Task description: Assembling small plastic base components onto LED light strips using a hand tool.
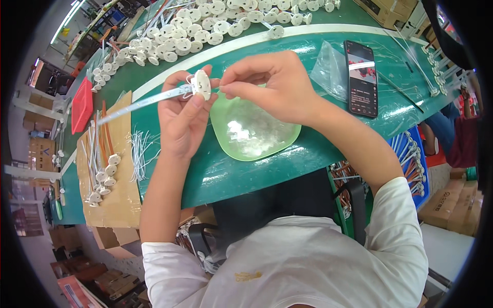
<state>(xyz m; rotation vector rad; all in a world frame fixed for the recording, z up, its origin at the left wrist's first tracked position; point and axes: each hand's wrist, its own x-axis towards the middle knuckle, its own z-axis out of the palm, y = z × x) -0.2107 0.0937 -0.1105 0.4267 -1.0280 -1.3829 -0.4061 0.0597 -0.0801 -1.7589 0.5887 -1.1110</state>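
My left hand point(181, 119) grips a round white plastic disc point(201, 84) with a flat white strip point(138, 104) trailing toward the green desk's point(257, 169) left edge. My right hand point(272, 84) pinches at the disc's rim, fingers closed narrow. Both hover above a pale green plastic dish point(251, 131) near the desk's front edge.
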